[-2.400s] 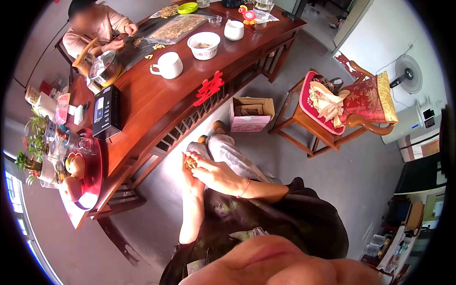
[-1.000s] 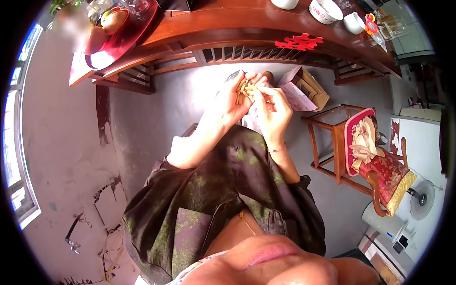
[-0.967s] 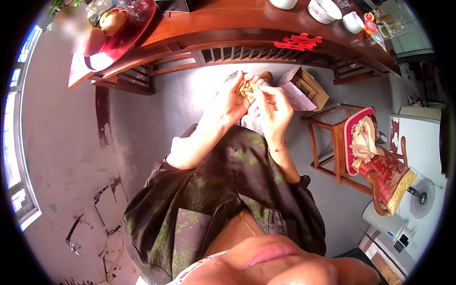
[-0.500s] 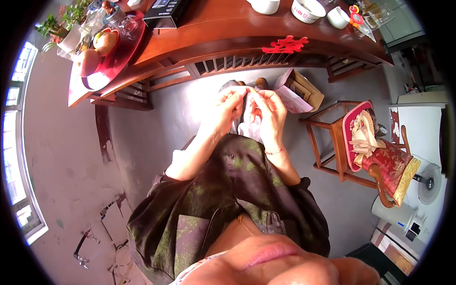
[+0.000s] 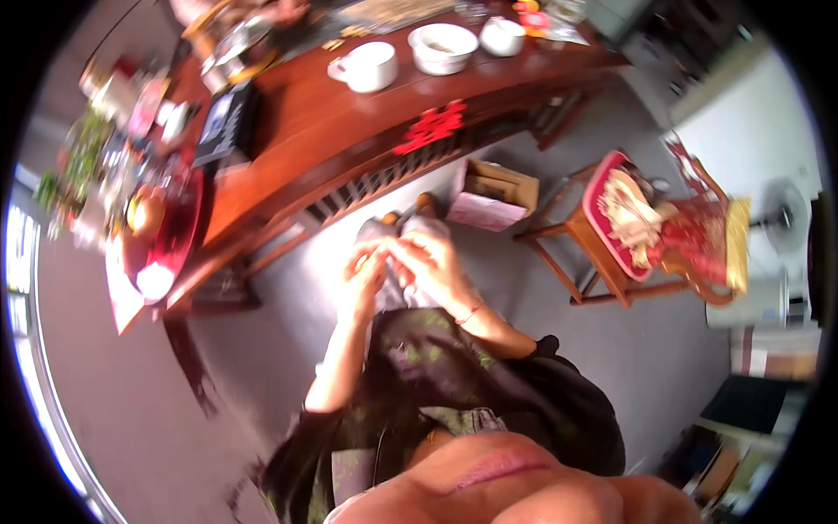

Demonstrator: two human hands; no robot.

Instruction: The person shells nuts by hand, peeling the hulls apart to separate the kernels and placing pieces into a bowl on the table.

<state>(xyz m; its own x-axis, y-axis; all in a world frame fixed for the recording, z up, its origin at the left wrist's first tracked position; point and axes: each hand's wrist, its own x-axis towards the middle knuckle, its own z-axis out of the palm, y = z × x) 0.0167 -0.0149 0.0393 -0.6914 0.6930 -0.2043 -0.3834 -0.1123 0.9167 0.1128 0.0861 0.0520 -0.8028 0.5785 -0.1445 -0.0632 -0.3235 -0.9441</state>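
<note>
My left hand (image 5: pixel 361 278) and my right hand (image 5: pixel 429 265) meet in front of my lap, fingertips close together. Both are closed with fingers curled in a pinch. Whatever lies between the fingertips is too small and blurred to make out. A thin red bracelet (image 5: pixel 469 314) circles my right wrist. Beneath the hands are my grey trouser legs (image 5: pixel 424 229) and the dark patterned garment (image 5: pixel 419 349) I wear.
Ahead stands a wooden table (image 5: pixel 301 113) carrying a white mug (image 5: pixel 370 68), a white bowl (image 5: pixel 443 49), a dark box (image 5: pixel 225 124) and a red tray (image 5: pixel 194 214) with fruit. A cardboard box (image 5: pixel 494 194) sits on the floor. At right is a wooden chair (image 5: pixel 602 253) with cloths.
The view has turned and tipped up, showing more of the tabletop. Both hands appear lower and farther left, still together at the fingertips.
</note>
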